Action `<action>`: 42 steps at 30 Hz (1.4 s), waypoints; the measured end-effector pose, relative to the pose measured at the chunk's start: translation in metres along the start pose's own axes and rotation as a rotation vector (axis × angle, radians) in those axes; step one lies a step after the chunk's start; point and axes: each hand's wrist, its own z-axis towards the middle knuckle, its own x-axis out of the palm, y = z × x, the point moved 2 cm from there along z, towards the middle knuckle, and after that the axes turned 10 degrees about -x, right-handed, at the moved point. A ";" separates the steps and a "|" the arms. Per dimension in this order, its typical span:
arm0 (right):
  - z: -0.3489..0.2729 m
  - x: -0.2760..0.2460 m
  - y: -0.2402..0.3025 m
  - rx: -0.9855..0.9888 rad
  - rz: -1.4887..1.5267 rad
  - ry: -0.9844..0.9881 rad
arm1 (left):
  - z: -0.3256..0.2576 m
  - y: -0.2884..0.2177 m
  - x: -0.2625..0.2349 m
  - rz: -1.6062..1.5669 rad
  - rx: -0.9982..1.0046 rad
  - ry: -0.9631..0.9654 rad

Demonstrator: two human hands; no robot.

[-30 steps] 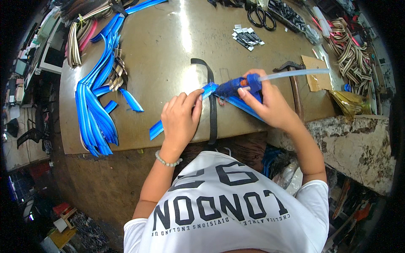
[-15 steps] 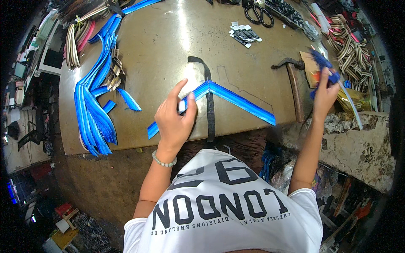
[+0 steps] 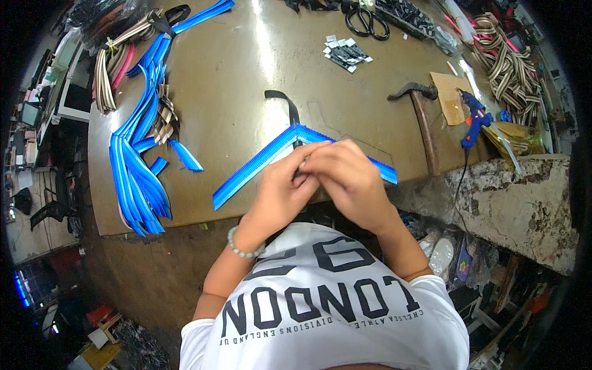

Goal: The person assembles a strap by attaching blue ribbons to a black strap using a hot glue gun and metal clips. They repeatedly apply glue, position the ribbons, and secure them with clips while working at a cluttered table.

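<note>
My left hand and my right hand meet over the front of the table. The fingers of both are closed together in a pinch, and whatever sits between them is hidden. Under and behind them lies a blue ribbed strap, bent into an upside-down V with its peak away from me. A black strap passes beneath that peak, its far end curling left; the hands cover its near part. Off to the right, a blue glue gun rests on the table with its cord hanging over the edge.
A hammer lies right of the hands, beside brown cardboard. Small black-and-white labels and black-handled scissors lie farther back. Bundled blue straps hang over the left table edge; striped straps heap at far right.
My right hand has put the glue gun down and come to the middle. My left hand, with a small white piece showing in it before, has moved right to meet it.
</note>
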 end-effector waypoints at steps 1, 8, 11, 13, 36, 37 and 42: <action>0.001 0.001 -0.006 0.106 0.080 -0.062 | -0.003 0.003 -0.004 -0.131 -0.115 0.012; -0.003 -0.001 -0.019 0.597 0.771 -0.256 | -0.012 0.021 -0.020 -0.590 -0.314 -0.119; -0.007 -0.002 -0.023 0.608 0.822 -0.247 | -0.011 0.024 -0.017 -0.635 -0.280 -0.129; -0.011 -0.002 -0.027 0.611 0.862 -0.239 | -0.008 0.026 -0.018 -0.738 -0.287 -0.052; -0.011 0.007 -0.018 0.794 1.312 -0.005 | -0.001 0.000 -0.029 0.236 0.625 -0.237; -0.011 0.008 -0.018 0.812 1.244 -0.033 | -0.001 0.002 -0.028 0.088 0.418 -0.260; -0.010 0.008 -0.013 0.774 1.010 -0.066 | -0.004 0.014 -0.025 -0.545 -0.433 0.019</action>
